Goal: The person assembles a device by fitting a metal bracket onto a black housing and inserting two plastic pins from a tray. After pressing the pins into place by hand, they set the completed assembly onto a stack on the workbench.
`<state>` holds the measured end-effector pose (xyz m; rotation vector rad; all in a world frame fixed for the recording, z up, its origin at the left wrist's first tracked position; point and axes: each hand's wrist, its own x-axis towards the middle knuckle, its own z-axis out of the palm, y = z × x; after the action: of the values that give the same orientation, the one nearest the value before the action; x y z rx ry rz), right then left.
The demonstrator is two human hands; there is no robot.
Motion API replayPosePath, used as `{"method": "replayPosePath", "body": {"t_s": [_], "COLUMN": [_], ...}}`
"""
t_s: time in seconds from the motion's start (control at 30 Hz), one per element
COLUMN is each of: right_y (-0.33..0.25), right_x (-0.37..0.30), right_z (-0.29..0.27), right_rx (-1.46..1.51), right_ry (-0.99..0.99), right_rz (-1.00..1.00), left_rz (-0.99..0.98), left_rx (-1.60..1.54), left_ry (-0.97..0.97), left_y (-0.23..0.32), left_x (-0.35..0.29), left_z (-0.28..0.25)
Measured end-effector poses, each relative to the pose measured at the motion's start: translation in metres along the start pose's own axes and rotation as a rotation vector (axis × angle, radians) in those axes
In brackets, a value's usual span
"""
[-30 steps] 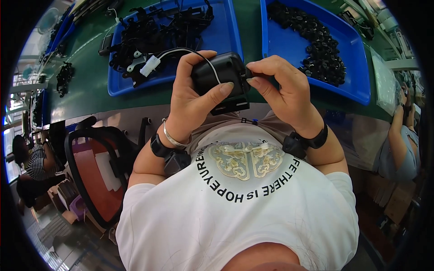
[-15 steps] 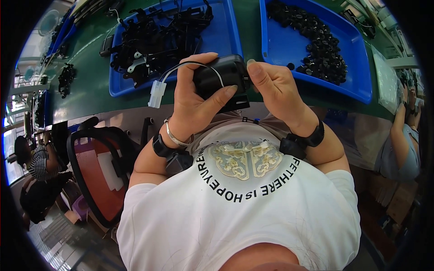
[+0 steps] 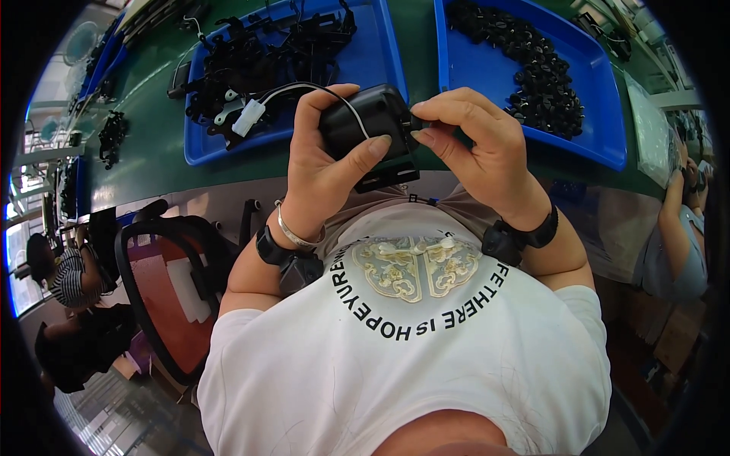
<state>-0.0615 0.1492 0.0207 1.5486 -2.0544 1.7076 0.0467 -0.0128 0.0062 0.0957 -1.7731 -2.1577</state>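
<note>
A black, round-cornered boxlike housing (image 3: 370, 109) sits slightly tilted in the left grip (image 3: 318, 161); a slotted black bracket (image 3: 389, 178) juts below it, right of that grip. A black-and-white cable (image 3: 354, 113) arches over the housing to a white plug (image 3: 249, 118), left of the grip. The right grip (image 3: 493, 146) pinches a small dark part (image 3: 414, 122) at the housing's side.

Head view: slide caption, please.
Left hand holds a black wired housing, right hand at its side, beside blue trays.

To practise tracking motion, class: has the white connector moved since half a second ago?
Yes: up the picture. Half a second ago the white connector overlapped the near rim of the left blue tray; now it shows wholly inside that tray's outline.
</note>
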Motion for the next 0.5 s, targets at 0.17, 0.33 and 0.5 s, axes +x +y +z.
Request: {"method": "replayPosePath", "body": {"t_s": [0.17,0.33,0.5], "right_y": [-0.0007,-0.0023,0.001], "right_x": [-0.0017,-0.0047,-0.0046], "right_z": [0.0008,0.0002,-0.0022], "right_rx": [-0.053,-0.075,-0.084], "right_ry": [0.012,0.007,-0.132], "right_rz": [-0.058,0.011,0.187], "left_rz": [0.015,0.043,0.127], "left_rx": [0.03,0.059,0.221], "left_ry": [-0.023,-0.038,-0.066], "left_y": [-0.0017,-0.0037,-0.0062], "left_x": [-0.0003,-0.0007,-0.0015], "left_z": [0.0008,0.0028,0.0023]}}
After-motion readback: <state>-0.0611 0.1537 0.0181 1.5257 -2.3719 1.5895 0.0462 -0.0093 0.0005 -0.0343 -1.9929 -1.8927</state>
